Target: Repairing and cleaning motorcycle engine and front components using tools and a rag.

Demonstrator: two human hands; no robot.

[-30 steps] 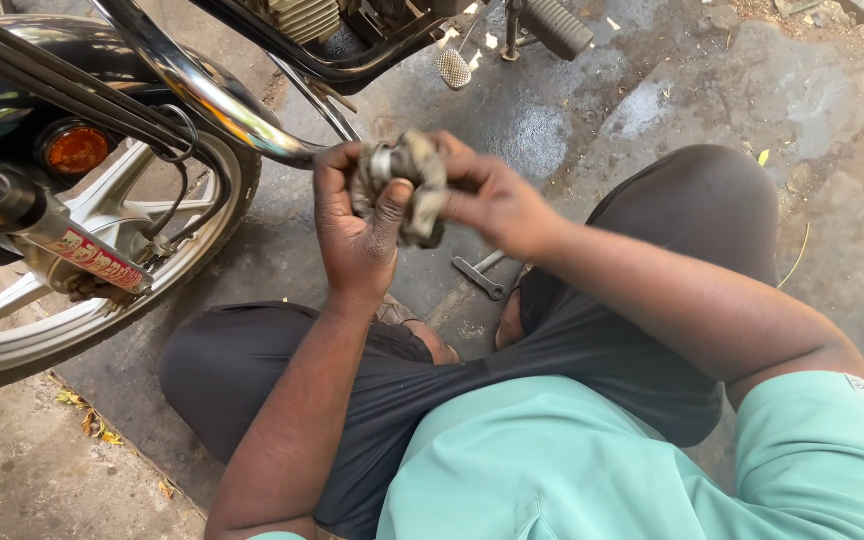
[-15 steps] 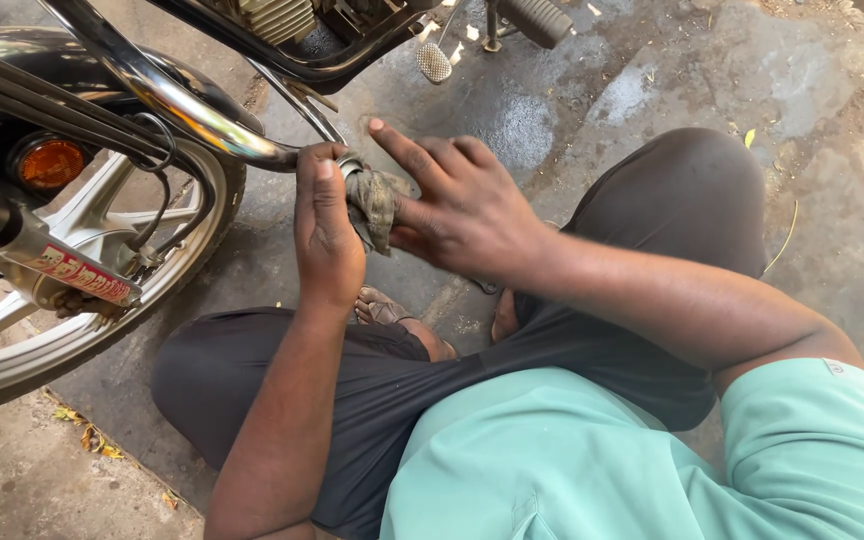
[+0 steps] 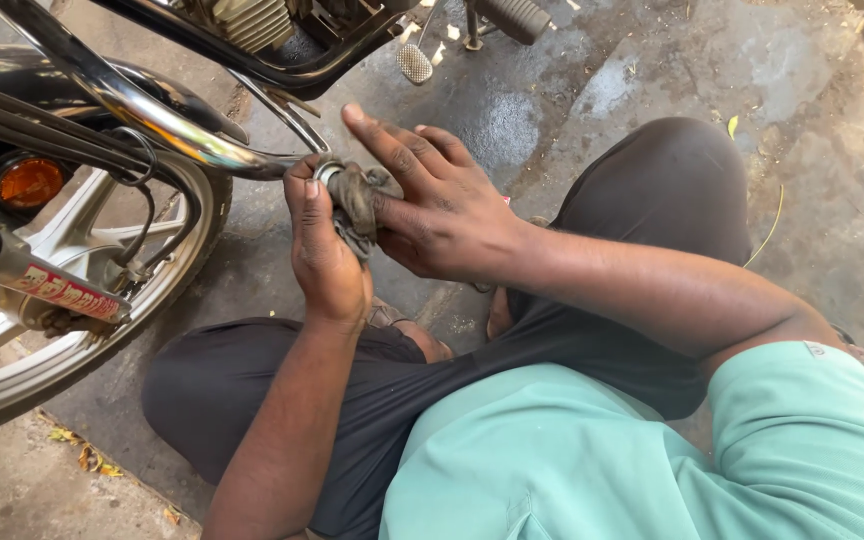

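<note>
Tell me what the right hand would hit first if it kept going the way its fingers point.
Probably the chrome exhaust pipe. The right hand points up-left, fingers over a dirty rag held with the left hand; the pipe lies just beyond, though depth is unclear.

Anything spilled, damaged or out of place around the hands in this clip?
A dark wet patch on the concrete floor beyond the hands looks like a spill. Otherwise nothing stands out: the left hand holds a small grey metal part wrapped in a dirty grey rag, with the right hand pressed against it.
</note>
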